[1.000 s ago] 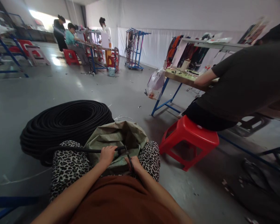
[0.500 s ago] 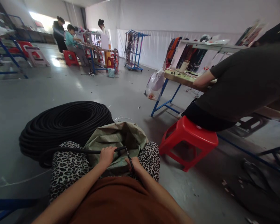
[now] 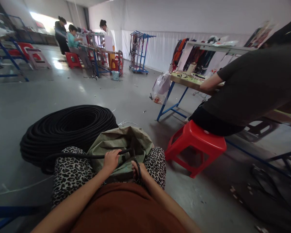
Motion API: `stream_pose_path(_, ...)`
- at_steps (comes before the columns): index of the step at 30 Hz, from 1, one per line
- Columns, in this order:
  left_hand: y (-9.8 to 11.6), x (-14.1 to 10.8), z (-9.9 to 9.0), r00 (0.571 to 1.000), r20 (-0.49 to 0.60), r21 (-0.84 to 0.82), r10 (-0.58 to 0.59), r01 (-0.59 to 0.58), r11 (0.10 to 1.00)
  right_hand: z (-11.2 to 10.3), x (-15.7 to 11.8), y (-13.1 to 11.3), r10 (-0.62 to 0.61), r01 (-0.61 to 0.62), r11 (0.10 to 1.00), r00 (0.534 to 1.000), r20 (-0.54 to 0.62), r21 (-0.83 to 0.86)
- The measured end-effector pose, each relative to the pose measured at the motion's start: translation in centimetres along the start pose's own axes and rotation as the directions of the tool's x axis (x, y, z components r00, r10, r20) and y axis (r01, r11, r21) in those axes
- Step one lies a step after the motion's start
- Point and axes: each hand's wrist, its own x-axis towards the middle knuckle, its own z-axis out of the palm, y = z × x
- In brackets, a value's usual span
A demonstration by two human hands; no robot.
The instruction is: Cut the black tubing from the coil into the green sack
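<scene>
My left hand [image 3: 112, 160] is closed around a black cord [image 3: 92, 157] that runs across my left thigh from a large black coil [image 3: 34, 139] on the floor. The cord's end sticks out to the right of this hand. In my right hand [image 3: 140, 171] are scissors [image 3: 137, 164] with dark handles, their blades pointing up beside the cord's end. Beneath both hands a green sack [image 3: 100, 142] lies open between my knees; its inside is dark and hard to make out.
On the right a person in a dark shirt [image 3: 259, 84] sits on a red stool [image 3: 196, 145] at a workbench [image 3: 186, 81]. A plastic bag [image 3: 161, 85] hangs at the bench's end. Further back are several people, a blue rack [image 3: 143, 53] and a small bucket [image 3: 115, 75].
The scissors have turned more upright, and their blades look wider apart. My left hand has risen slightly with the cord, whose end now tilts up a little more.
</scene>
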Motion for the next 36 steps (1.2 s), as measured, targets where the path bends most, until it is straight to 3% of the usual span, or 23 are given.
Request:
stream_pose_path(3, 0.1, 0.0, -0.1, 1.000, -0.007, -0.004, -0.007, 0.007, 1.000, 0.0, 0.0, 0.2, 0.034, -0.034, 0.999, 0.999, 0.008, 0.034)
stream_pose_path(10, 0.3, -0.1, -0.2, 1.000, -0.013, -0.008, -0.002, 0.002, 1.000, 0.2, 0.4, 0.8, -0.019, 0.013, 0.998, 0.997, 0.081, 0.069)
stream_pose_path(22, 0.5, -0.6, -0.2, 1.000, 0.001, -0.023, -0.005, 0.005, 1.000, 0.4, 1.2, 1.3, -0.017, 0.014, 0.999, 0.993, 0.119, 0.033)
stream_pose_path(36, -0.1, -0.9, 0.4, 1.000, 0.009, 0.002, 0.024, -0.024, 1.000, 0.6, 0.1, 0.1, 0.001, -0.008, 0.999, 0.991, 0.132, 0.052)
